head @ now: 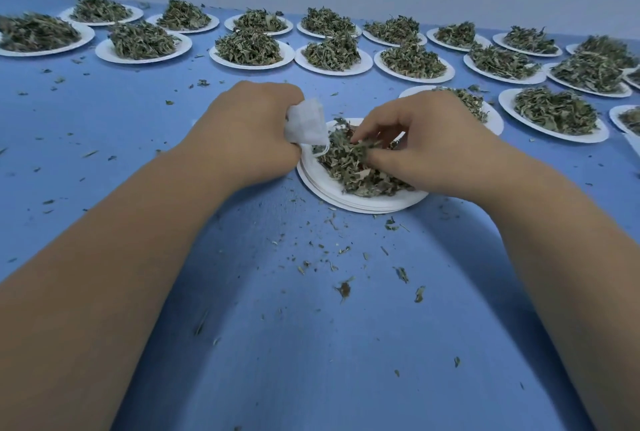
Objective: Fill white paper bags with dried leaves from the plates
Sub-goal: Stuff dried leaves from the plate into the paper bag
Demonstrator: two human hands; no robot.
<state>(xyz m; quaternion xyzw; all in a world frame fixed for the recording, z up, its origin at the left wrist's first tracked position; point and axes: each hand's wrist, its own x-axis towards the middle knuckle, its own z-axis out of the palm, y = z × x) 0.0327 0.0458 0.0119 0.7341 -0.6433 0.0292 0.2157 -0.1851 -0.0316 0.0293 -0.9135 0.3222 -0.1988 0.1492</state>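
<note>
Head view: left hand clenches the bag at the left rim of the plate; the bag's mouth cannot be made out. Right hand pinches leaves from the pile. The bag lies just left of that pinch.

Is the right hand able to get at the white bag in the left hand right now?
Probably yes. The right hand pinches leaves on the near plate, and the white bag, gripped by the left hand, sits at that plate's left rim. Only loose leaves lie between.
</note>
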